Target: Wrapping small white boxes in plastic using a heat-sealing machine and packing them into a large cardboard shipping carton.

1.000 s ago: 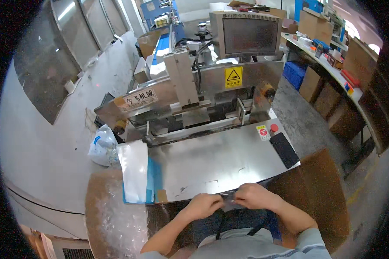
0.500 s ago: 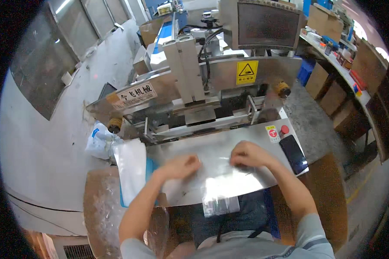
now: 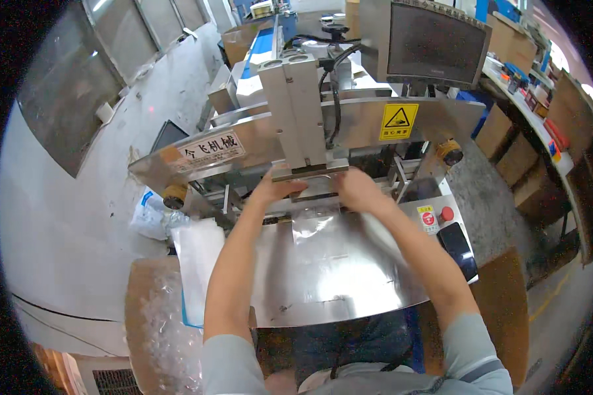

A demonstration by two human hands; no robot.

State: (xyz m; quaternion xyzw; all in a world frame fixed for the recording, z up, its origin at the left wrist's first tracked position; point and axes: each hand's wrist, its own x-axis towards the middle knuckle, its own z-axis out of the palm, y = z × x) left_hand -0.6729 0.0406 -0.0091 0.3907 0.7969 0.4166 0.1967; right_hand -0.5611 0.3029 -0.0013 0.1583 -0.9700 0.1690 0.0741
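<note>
A clear plastic bag [image 3: 313, 226] lies at the far edge of the steel worktop [image 3: 375, 266], its far end in under the pressing bar [image 3: 310, 174] of a machine. My left hand [image 3: 273, 189] is at the left end of that bar, fingers curled and thumb pointing inward, at the bag's left side. On the other side my right hand [image 3: 360, 191] is closed by the bag's right edge. Fingertips of both hands are partly hidden by the bar and the machine's shadow. Both forearms reach forward over the worktop.
An upright metal cylinder block [image 3: 293, 108] rises above the bar. A stack of white sheets [image 3: 199, 253] lies left, above a carton [image 3: 153, 309] of clear plastic. To the right are a phone [image 3: 458, 250] and a red button [image 3: 447, 213]. A monitor [image 3: 435, 46] stands behind.
Both hands have moved forward from the middle of the worktop to the pressing bar, with the clear bag between them. A clear packet at the worktop's near edge no longer shows there.
</note>
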